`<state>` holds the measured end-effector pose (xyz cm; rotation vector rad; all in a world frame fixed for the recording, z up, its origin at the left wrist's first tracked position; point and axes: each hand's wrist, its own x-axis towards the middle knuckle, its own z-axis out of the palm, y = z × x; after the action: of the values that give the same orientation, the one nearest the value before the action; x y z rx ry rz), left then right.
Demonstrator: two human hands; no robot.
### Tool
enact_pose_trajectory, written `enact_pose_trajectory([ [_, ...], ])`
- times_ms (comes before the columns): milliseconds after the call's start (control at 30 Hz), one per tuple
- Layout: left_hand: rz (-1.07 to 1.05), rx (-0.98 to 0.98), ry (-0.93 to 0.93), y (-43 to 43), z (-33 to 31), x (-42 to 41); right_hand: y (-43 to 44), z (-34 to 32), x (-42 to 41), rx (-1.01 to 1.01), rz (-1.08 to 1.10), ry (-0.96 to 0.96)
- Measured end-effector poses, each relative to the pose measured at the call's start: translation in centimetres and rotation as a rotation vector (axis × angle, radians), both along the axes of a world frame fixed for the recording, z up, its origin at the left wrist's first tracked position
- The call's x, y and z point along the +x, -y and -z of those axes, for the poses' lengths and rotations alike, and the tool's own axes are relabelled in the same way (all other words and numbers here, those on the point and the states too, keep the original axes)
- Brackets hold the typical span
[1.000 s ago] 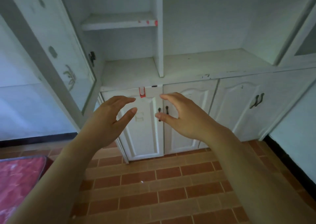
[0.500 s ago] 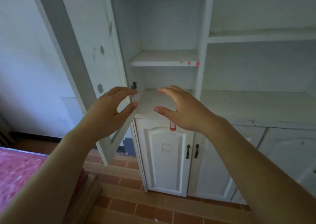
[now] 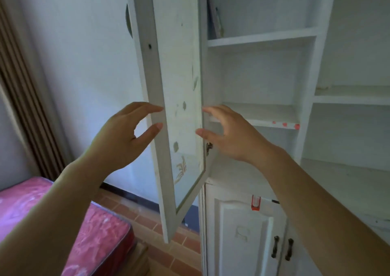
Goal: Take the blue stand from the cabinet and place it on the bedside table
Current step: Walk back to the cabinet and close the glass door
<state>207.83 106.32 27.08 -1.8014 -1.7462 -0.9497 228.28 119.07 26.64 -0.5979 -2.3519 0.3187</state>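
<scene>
A white cabinet (image 3: 261, 38) with open shelves fills the right of the head view. On its top left shelf a thin bluish flat object (image 3: 214, 16) leans upright against the side wall; it may be the blue stand. My left hand (image 3: 124, 136) and my right hand (image 3: 230, 134) are raised side by side with fingers apart and nothing in them. They float in front of the open glass cabinet door (image 3: 175, 98), well below the bluish object. No bedside table is in view.
The open door juts out toward me between my hands. A bed with a pink mattress (image 3: 63, 223) lies at the lower left. Closed lower cabinet doors with dark handles (image 3: 281, 249) are at the bottom. The floor is brick tile (image 3: 173, 252).
The view has swung up and to the left, from the lower doors to the upper shelves. Both hands rose with it and kept the same open pose.
</scene>
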Motion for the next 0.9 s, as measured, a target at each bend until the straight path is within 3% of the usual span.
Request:
enact_pose_trajectory([
  [533,0.057,0.150,0.324,-2.6,-6.7,-10.3,0.7,-9.2,-10.4,0.252,0.006,-0.186],
  [900,0.210,0.106,0.361,-5.6,-6.6,-12.6,0.0,-9.4,-14.5,0.318,0.057,-0.193],
])
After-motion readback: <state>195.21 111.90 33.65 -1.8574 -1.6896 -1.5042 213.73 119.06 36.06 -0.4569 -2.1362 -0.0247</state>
